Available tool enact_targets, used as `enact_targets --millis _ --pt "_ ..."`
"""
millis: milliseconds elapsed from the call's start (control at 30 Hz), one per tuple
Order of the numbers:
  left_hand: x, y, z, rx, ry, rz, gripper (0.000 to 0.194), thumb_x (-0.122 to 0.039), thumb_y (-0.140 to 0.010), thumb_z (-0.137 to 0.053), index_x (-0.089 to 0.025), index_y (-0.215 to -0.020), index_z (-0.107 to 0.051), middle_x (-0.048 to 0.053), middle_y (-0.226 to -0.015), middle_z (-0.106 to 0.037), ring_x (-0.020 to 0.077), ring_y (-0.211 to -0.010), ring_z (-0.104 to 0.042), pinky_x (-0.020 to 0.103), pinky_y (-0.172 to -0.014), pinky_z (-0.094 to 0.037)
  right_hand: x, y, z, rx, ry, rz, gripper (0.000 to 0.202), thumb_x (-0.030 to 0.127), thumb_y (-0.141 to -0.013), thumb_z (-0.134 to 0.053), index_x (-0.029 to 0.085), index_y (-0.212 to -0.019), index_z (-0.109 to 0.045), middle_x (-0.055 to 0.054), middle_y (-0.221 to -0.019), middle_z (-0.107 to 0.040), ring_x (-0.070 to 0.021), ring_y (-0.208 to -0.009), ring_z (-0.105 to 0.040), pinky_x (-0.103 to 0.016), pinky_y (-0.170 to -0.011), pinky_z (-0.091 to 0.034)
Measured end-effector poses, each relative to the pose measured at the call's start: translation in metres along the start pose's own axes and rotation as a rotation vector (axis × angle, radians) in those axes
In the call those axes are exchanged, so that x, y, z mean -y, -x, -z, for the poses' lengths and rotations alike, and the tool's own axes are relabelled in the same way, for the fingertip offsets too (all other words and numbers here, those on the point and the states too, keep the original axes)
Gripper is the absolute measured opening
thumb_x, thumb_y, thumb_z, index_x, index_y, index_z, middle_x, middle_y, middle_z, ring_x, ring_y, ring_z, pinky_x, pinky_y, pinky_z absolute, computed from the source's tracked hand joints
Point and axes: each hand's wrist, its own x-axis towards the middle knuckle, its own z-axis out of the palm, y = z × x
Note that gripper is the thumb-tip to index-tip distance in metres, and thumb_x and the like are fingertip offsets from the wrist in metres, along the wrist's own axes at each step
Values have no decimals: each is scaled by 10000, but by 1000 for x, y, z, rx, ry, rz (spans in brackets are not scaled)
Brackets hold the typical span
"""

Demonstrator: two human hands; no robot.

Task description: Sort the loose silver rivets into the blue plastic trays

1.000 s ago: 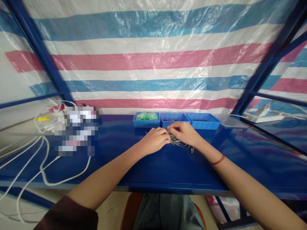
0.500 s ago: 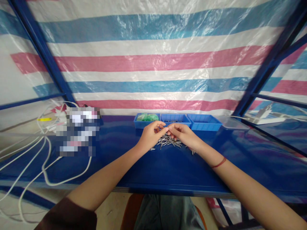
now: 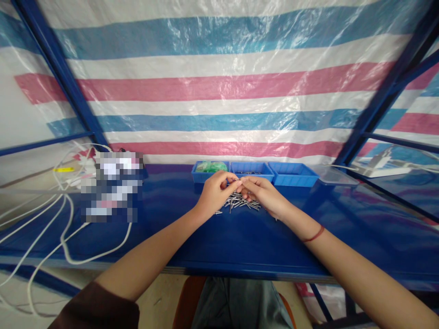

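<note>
My left hand and my right hand meet fingertip to fingertip above a pile of metal screws. Both hands have their fingers closed in a pinch; whatever is between them is too small to make out. Behind the hands stand three blue bins in a row: the left bin holds green plastic packets, the middle bin has some metal pieces in it, and the right bin shows only its blue inside. A few screws lie apart from the pile.
The blue table runs across the view. At the left are white cables and a blurred-out heap. A white power strip lies at the right, near a clear plastic lid. Blue frame posts rise at both sides.
</note>
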Motion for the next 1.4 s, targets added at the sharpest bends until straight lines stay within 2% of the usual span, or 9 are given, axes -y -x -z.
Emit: enact_targets --millis 133,267,600,767,867,967,1167,1300,1400 --pt "-1 -1 1 -8 -17 -47 60 -241 -799 -626 -204 -836 -655 -16 -704 -557 85 -571 -446 223 -575 -400 -1 -1 0 33 -21 1 354 509 -792 -561 163 -716 -565 8 -640 -527 -82 -546 -455 -229 -513 -367" --pt "-1 -1 1 -29 -24 -73 77 -234 -808 -623 -217 -868 -668 -13 -730 -553 86 -591 -457 220 -582 -407 1 0 -1 -24 -51 73 323 489 -763 -611 170 -765 -564 14 -679 -523 -83 -576 -472 -227 -516 -383" --pt "5 -3 2 -41 -10 -19 72 -235 -815 -627 -199 -866 -662 15 -863 -605 96 -675 -528 218 -590 -434 4 1 -1 -84 84 244 284 421 -760 -631 191 -920 -584 14 -659 -567 -109 -578 -521 -276 -566 -457" --pt "13 -3 -2 95 12 -26 119 -250 -853 -575 -197 -884 -676 37 -909 -618 141 -830 -578 262 -701 -472 7 4 -1 -233 489 482 210 394 -828 -558 196 -870 -616 -41 -785 -633 -151 -701 -575 -298 -653 -477" --pt "17 -1 -6 166 -28 5 218 -271 -843 -588 -192 -1037 -651 59 -963 -621 166 -876 -582 302 -771 -476 8 -2 8 -320 640 558 198 360 -859 -516 200 -899 -627 -47 -810 -656 -163 -729 -595 -298 -674 -484" --pt "17 3 -9 287 -111 -36 317 -289 -840 -594 -194 -1141 -611 65 -979 -636 186 -901 -577 344 -832 -454 1 -19 29 -431 751 577 200 317 -870 -490 187 -933 -629 -67 -865 -678 -177 -750 -614 -314 -704 -484" --pt "9 14 -19 511 -257 -280 191 -321 -873 -549 -272 -1001 -681 30 -1066 -645 215 -1038 -509 370 -888 -384 -28 -41 67 -465 1159 500 260 285 -876 -465 163 -1015 -648 -128 -996 -691 -287 -952 -602 -432 -844 -430" --pt "7 17 -24 557 -327 -320 206 -340 -879 -544 -294 -1033 -673 19 -1075 -647 220 -1051 -501 353 -841 -368 -27 -38 65 -519 1167 481 283 291 -885 -445 156 -1038 -641 -126 -1022 -681 -288 -977 -584 -429 -862 -419" --pt "6 16 -23 555 -364 -333 172 -331 -882 -546 -277 -945 -696 13 -994 -655 191 -982 -525 323 -812 -354 -22 -34 55 -472 1142 513 266 276 -879 -453 158 -1026 -641 -114 -1016 -677 -270 -960 -585 -407 -861 -423"
